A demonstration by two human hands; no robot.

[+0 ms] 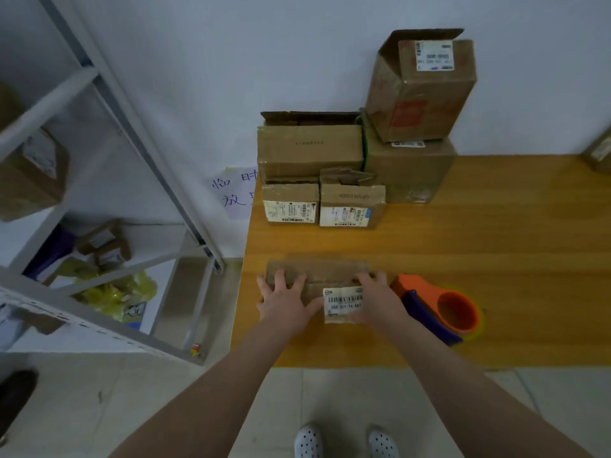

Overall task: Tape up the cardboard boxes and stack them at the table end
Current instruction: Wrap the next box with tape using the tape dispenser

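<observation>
Left hand (285,300) and right hand (377,297) pressing flat on a cardboard box (315,279), orange tape dispenser (439,307) just right, stacked boxes (357,166) behind on wooden table (512,259)

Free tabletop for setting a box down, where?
Bare wood on the table right of the stacked boxes and beyond the tape dispenser. Also a strip between the small labelled boxes and the box under the left hand and right hand. Crowded: far left corner and near left edge.
</observation>
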